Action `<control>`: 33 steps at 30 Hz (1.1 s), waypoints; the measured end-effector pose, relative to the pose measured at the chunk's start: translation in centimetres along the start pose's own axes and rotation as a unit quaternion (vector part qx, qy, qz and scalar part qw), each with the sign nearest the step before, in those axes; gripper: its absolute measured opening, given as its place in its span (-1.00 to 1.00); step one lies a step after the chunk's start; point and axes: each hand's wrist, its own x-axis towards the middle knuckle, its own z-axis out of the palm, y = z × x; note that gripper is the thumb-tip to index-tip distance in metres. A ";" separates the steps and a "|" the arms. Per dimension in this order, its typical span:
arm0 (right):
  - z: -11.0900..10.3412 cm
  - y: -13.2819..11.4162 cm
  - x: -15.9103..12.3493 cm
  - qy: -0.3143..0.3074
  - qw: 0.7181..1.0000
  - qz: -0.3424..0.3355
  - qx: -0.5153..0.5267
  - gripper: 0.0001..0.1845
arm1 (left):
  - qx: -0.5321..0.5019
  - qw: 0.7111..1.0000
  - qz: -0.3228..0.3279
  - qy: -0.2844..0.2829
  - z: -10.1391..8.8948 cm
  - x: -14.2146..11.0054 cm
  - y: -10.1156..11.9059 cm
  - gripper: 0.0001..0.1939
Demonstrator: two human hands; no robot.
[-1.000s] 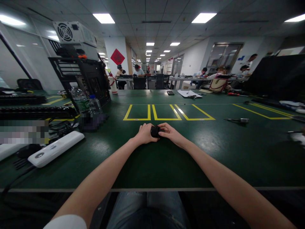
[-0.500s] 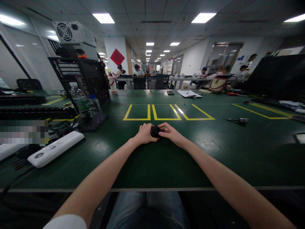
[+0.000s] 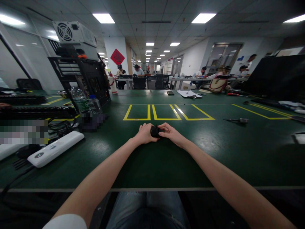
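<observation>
A small black round object [image 3: 154,131], cylinder-like and too small to name surely, is between my two hands just above the green table [image 3: 166,168]. My left hand [image 3: 144,133] is closed round its left side. From the right, the thumb and fingers of my right hand [image 3: 169,133] pinch its other end. Parts of the object are hidden behind my fingers. Just beyond my hands, yellow tape outlines [image 3: 166,119] mark the tabletop.
To the left stand a white power bank-like box [image 3: 57,149], two plastic bottles [image 3: 79,97] and an open black computer frame [image 3: 95,79]. At right lies a screwdriver-like tool [image 3: 238,121]. Farther back are a clipboard with papers [image 3: 189,94] and a bag [image 3: 218,84]. People sit beyond.
My hands and the black object look the same as before. At the far left edge, part of another person's hand has come into view above the black strip.
</observation>
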 end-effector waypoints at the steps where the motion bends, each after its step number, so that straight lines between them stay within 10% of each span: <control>1: 0.0 0.1 0.1 0.001 1.000 0.003 0.000 -0.63 | 0.002 1.000 -0.002 0.001 0.1 0.0 0.0 -0.45; 33: -0.1 0.5 0.2 0.022 1.000 -0.010 0.004 -0.61 | -0.001 1.000 0.007 0.009 0.1 -0.1 -0.3 -0.45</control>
